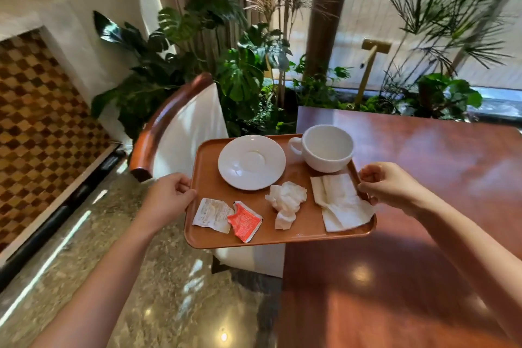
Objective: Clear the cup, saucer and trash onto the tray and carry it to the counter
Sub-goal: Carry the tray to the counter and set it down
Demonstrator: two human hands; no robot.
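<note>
A brown tray point(299, 230) hangs in the air over the chair and the table's left edge, held at both short sides. My left hand point(166, 195) grips its left rim and my right hand point(391, 186) grips its right rim. On it stand an empty white cup point(324, 151) at the back right and a white saucer point(251, 161) to its left. Trash lies along the front: a torn white packet point(211, 215), a red sachet point(244, 222), a crumpled tissue point(285, 200) and a flattened napkin point(340, 202) under my right thumb.
A glossy wooden table point(423, 178) fills the right side. A white-cushioned chair with a wooden back point(169, 110) stands left of it, under the tray. Potted plants point(240, 70) line the window behind. Polished stone floor point(141, 277) spreads to the lower left, beside a checkered wall panel point(36, 110).
</note>
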